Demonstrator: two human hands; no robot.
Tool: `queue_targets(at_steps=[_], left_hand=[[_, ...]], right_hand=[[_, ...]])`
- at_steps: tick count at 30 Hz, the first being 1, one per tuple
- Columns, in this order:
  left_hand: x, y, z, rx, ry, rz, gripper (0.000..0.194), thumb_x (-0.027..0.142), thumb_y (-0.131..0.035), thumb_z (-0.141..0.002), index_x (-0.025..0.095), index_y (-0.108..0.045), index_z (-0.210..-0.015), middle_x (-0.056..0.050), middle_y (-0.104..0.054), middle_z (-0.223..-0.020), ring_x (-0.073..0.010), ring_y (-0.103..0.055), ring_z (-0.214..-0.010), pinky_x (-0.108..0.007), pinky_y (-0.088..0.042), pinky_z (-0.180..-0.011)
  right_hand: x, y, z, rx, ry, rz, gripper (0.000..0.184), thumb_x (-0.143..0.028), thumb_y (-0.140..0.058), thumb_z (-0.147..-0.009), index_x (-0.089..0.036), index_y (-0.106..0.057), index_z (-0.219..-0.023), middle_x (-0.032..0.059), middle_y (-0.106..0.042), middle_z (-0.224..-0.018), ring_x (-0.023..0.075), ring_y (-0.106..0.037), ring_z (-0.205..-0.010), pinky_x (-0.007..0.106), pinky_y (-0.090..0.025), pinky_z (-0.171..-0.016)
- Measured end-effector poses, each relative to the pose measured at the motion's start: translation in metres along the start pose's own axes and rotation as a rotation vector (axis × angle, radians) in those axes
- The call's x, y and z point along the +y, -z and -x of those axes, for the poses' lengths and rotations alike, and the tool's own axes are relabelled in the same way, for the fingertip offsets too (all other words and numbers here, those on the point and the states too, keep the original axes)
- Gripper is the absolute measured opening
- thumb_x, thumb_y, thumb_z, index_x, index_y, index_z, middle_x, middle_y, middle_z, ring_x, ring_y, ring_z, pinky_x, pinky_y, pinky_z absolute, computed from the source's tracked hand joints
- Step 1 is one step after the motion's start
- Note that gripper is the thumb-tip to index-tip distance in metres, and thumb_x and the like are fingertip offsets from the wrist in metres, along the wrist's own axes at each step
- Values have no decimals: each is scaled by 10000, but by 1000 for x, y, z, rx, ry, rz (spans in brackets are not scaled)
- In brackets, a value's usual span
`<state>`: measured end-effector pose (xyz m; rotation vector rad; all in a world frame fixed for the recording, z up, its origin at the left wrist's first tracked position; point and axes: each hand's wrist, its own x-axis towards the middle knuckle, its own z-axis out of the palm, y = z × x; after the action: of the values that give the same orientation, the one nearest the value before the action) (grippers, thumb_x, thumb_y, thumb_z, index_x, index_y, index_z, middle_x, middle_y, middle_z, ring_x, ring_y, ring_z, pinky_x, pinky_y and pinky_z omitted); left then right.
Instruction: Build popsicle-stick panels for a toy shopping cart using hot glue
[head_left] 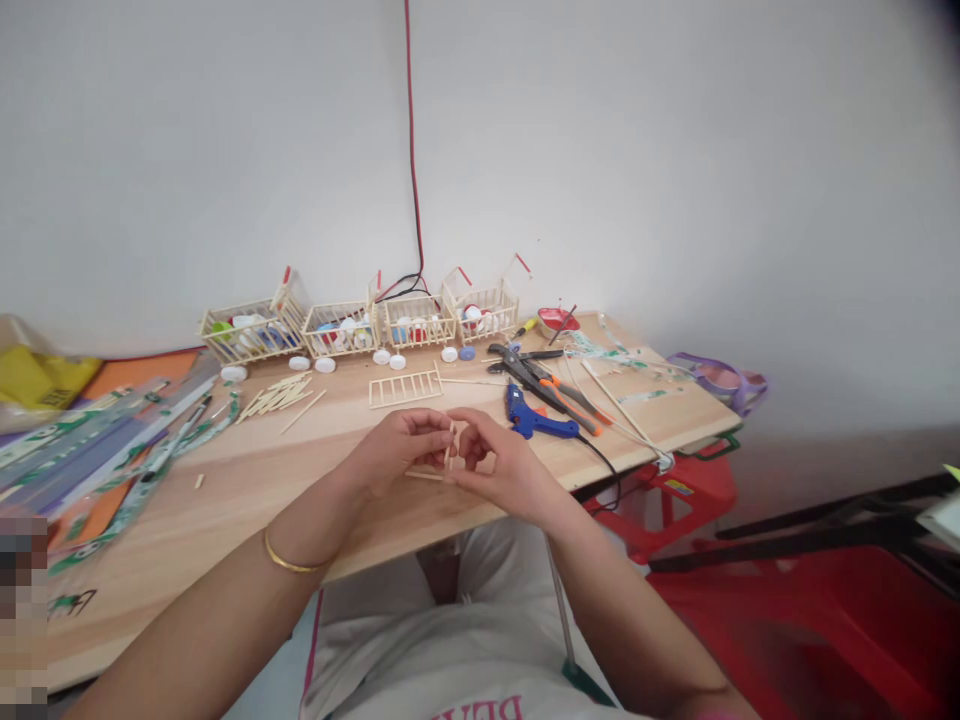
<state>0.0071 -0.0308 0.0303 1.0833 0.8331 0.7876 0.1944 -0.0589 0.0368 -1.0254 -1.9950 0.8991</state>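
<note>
Close together above the table's front edge, my left hand (401,450) and my right hand (502,465) both have their fingers closed on a thin wooden stick (448,455). It stands roughly upright between the fingertips. Another pale stick (425,475) shows low beneath the fingers; whether it joins the held one I cannot tell. Just beyond my hands lies a ladder-like stick frame (405,388). A blue glue gun (540,415) rests to the right of my right hand. Loose sticks (279,395) are piled to the left.
Several small stick carts (251,332) holding coloured caps stand along the wall. Pliers (551,385) and a red dish (559,320) lie at right. Plastic packaging (112,440) covers the table's left side. Red stools (675,500) stand beyond the table's right edge.
</note>
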Motion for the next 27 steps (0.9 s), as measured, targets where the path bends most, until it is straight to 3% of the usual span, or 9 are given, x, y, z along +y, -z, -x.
queue_targets(at_steps=[2,5,8,12,16,21,24,27], left_hand=[[4,0,1,39,-15,19,266,307,-767,-646,143,-602,-776,-1,-645,-673,-81,-559,-567,-237,-455,-621],[10,3,2,94,-52,42,260,308,-758,-649,145,-578,-740,8,-627,-681,-76,-549,-571,-230,-454,-609],[12,6,2,129,-63,33,251,316,-746,-659,139,-589,-742,12,-604,-691,-76,-546,-590,-233,-460,-613],[13,8,2,175,-36,-58,259,328,-741,-648,128,-619,-760,12,-582,-648,-82,-536,-582,-239,-460,-605],[14,9,1,262,-22,-145,284,324,-759,-606,125,-640,-769,8,-589,-633,-81,-516,-550,-253,-467,-593],[12,9,0,244,-9,-87,316,336,-766,-600,138,-626,-803,19,-575,-625,-81,-519,-555,-246,-467,-579],[11,7,1,231,-43,-35,329,334,-764,-609,152,-597,-826,23,-565,-664,-86,-529,-586,-242,-470,-574],[11,5,2,218,-76,-48,303,340,-741,-635,156,-572,-806,10,-573,-698,-107,-551,-645,-247,-476,-587]], right_hand=[[12,17,7,68,7,141,450,-228,-551,-810,-201,-459,-1249,21,-588,-870,134,-565,-761,270,-470,-735],[40,46,12,229,-38,547,402,-120,-478,-777,-158,-544,-1171,116,-608,-1096,229,-541,-1017,379,-416,-908],[60,63,11,188,-169,824,470,-83,-481,-724,-120,-560,-1186,154,-602,-1179,319,-473,-1120,461,-359,-949],[66,60,7,123,-288,922,506,-96,-467,-746,-149,-534,-1244,159,-605,-1187,366,-460,-1101,493,-363,-876],[63,52,6,216,-202,840,461,-125,-507,-730,-153,-549,-1188,148,-614,-1132,341,-466,-1074,485,-365,-893],[50,39,18,262,53,366,431,-232,-532,-778,-184,-473,-1203,115,-577,-1160,237,-532,-1039,387,-424,-913],[44,25,24,306,3,100,433,-284,-501,-821,-193,-424,-1237,99,-588,-1102,193,-582,-948,321,-469,-820],[40,12,24,358,-56,79,364,-359,-571,-776,-197,-505,-1094,56,-612,-930,171,-585,-789,283,-468,-715]])
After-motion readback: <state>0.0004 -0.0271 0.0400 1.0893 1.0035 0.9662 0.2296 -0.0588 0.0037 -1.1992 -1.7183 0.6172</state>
